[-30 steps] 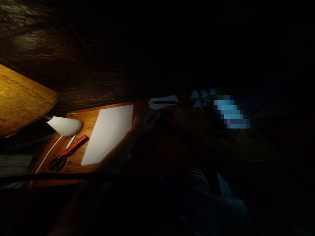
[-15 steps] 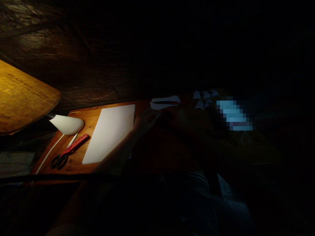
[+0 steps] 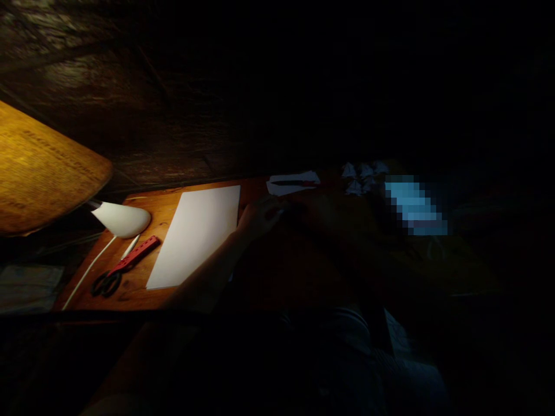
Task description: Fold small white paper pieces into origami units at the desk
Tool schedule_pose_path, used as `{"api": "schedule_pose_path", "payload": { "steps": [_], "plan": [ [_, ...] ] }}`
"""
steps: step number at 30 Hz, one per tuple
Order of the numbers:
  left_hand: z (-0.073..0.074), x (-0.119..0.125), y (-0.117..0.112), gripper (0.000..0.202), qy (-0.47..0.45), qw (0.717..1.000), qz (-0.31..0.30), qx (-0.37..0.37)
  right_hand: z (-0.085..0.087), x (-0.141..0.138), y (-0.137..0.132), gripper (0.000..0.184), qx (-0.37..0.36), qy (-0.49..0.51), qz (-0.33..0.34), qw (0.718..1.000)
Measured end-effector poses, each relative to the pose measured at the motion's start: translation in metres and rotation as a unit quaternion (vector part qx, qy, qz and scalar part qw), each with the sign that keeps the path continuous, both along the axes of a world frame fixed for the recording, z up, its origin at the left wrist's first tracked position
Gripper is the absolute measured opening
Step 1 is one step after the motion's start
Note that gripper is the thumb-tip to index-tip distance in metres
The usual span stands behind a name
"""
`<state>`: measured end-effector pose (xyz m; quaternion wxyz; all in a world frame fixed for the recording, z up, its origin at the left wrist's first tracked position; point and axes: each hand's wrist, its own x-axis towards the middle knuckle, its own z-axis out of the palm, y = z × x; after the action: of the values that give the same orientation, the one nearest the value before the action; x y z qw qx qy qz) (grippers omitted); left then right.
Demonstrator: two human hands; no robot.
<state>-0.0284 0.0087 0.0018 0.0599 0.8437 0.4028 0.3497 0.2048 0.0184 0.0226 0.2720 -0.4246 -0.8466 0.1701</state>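
Forearm (image 3: 208, 266) slanting up from the lower left, I stretch across part of a white sheet (image 3: 193, 237), and my left hand (image 3: 260, 216) is just right of its edge, fingers curled in and pinching a small pale scrap (image 3: 281, 211). My right hand (image 3: 319, 212) is opposite, close to the left one, a dim shape facing it across the scrap.

Darkness swallows most of that right hand: I cannot tell whether it grips the scrap or is merely near. The arm behind it is almost lost in black, and the scrap is too small and dim for its form to be made out. Farther right, a bluish patch (image 3: 416, 205) is blurred into blocks. The lampshade (image 3: 47, 167) is cut off at the left edge.

The scrap is at my left fingertips, between both hands, over the wooden table (image 3: 163, 208). Just beyond my hands, a dark tool (image 3: 291, 183) rests on paper pieces (image 3: 281, 191). Beyond and to the right, small pale shapes (image 3: 359, 178) form a cluster. Well to the left, past the sheet, lie scissors (image 3: 105, 278) and a red strip (image 3: 136, 254).
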Motion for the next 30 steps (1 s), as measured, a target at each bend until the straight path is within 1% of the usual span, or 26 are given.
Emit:
{"api": "schedule_pose_path", "payload": {
  "steps": [4,6,12,18,21,26,28,30],
  "plan": [
    [0.0,0.0,-0.001,0.016,0.046,0.999,0.001,-0.01,0.002,0.001,-0.001,0.035,0.01,-0.079,-0.026,0.996],
    [0.001,0.001,-0.003,0.017,0.063,0.998,-0.004,-0.013,0.002,0.001,-0.002,0.035,0.016,-0.097,-0.029,0.995],
    [0.003,0.002,-0.004,0.012,0.076,0.997,-0.009,-0.001,-0.002,0.001,-0.002,0.029,0.056,-0.066,0.003,0.996],
    [0.001,0.0,-0.002,0.01,0.085,0.996,-0.006,0.002,-0.009,0.0,0.002,0.024,0.067,-0.044,0.025,0.996],
    [0.0,0.0,-0.002,0.01,0.09,0.996,-0.005,0.005,-0.011,0.0,0.004,0.027,0.063,-0.039,0.031,0.997],
    [-0.002,-0.001,0.0,0.009,0.097,0.995,0.011,0.001,-0.008,0.001,0.003,0.027,0.053,-0.036,0.036,0.997],
    [-0.003,-0.001,0.0,0.009,0.083,0.996,0.008,0.014,-0.005,0.001,0.002,0.028,0.051,-0.037,0.036,0.997],
    [-0.005,-0.001,0.001,0.011,0.056,0.997,0.007,0.043,-0.002,0.0,0.0,0.029,0.042,-0.024,0.018,0.999]
  ]
}}
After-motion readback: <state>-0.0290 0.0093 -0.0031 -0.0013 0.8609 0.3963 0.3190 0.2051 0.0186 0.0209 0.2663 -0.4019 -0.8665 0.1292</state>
